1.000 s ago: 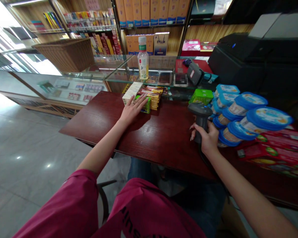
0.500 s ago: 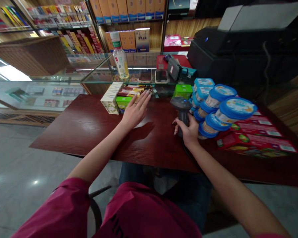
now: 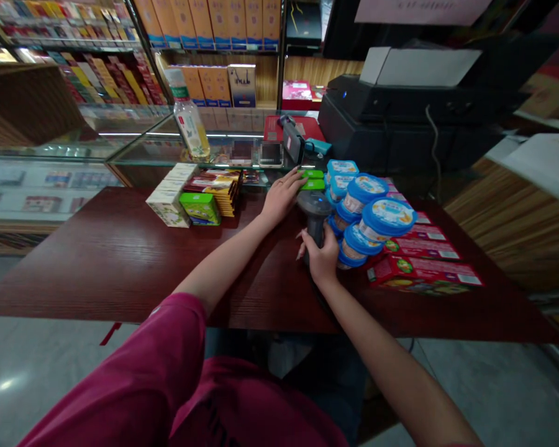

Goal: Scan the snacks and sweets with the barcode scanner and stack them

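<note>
My right hand is wrapped around the handle of a dark grey barcode scanner, held upright over the table. My left hand reaches forward with its fingers stretched out. Its fingertips are at the left edge of green boxes; whether they touch is hard to tell. To the right of the scanner stand stacked tubs with blue lids. Left of my left hand, another green box sits beside white cartons and a row of brown-and-yellow packets.
Red boxes lie at the right of the dark wooden table. Behind it, a glass counter bears a drink bottle, phones and a black device. Black machines stand at the back right.
My left hand has moved right, from above the packets to the green boxes beside the tubs. My right hand still holds the scanner. The view has turned somewhat to the right.
</note>
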The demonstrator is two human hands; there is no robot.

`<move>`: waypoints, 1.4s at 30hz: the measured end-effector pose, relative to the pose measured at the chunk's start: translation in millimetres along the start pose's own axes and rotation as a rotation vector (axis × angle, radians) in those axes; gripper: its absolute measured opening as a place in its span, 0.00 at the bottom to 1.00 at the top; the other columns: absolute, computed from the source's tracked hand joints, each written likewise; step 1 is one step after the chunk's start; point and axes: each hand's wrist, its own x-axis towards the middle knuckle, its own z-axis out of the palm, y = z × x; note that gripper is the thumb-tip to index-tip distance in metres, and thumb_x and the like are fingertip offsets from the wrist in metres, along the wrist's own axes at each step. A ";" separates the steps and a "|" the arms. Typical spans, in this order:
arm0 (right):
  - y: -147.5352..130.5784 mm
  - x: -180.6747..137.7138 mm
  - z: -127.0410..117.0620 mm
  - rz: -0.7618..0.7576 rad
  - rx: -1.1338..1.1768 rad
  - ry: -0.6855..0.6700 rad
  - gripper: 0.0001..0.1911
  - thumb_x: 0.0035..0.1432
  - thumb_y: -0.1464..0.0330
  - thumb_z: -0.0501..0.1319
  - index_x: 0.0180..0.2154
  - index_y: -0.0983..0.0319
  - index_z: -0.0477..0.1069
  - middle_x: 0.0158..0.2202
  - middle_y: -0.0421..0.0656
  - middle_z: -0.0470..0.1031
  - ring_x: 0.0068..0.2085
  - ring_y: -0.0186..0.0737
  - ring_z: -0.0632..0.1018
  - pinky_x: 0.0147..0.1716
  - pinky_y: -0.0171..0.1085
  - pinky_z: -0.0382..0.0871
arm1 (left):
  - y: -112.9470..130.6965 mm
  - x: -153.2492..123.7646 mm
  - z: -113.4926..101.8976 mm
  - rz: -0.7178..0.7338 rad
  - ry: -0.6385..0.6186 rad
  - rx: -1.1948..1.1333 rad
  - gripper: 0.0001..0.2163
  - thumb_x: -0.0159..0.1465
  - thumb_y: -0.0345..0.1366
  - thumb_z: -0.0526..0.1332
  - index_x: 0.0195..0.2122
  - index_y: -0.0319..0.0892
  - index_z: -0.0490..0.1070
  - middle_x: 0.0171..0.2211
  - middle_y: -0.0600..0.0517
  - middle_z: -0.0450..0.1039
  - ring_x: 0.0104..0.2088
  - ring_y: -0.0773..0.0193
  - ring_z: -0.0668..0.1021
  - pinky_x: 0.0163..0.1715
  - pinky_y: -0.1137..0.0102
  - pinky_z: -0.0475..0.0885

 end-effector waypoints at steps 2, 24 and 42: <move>-2.4 -2.7 -0.8 -0.023 -0.005 0.000 0.11 0.61 0.60 0.68 0.38 0.57 0.70 0.20 0.32 0.71 0.17 0.35 0.71 0.19 0.36 0.69 | -1.0 -21.5 -6.7 -0.014 0.037 -0.038 0.20 0.71 0.29 0.60 0.64 0.43 0.71 0.66 0.40 0.73 0.70 0.53 0.71 0.66 0.57 0.69; -25.6 -9.8 -6.8 0.237 0.323 -0.498 0.12 0.55 0.60 0.70 0.37 0.59 0.72 0.27 0.37 0.77 0.15 0.32 0.69 0.09 0.34 0.65 | -17.3 -101.6 -54.3 -0.977 0.599 -1.580 0.05 0.71 0.27 0.64 0.45 0.38 0.80 0.40 0.48 0.86 0.47 0.62 0.86 0.62 0.63 0.75; -27.7 -11.7 -7.8 0.245 0.296 -0.523 0.11 0.56 0.62 0.70 0.36 0.60 0.73 0.26 0.38 0.76 0.14 0.32 0.68 0.09 0.34 0.64 | -15.7 -108.0 -55.1 -0.913 0.522 -1.603 0.10 0.69 0.27 0.66 0.51 0.39 0.80 0.49 0.47 0.85 0.52 0.63 0.84 0.63 0.66 0.73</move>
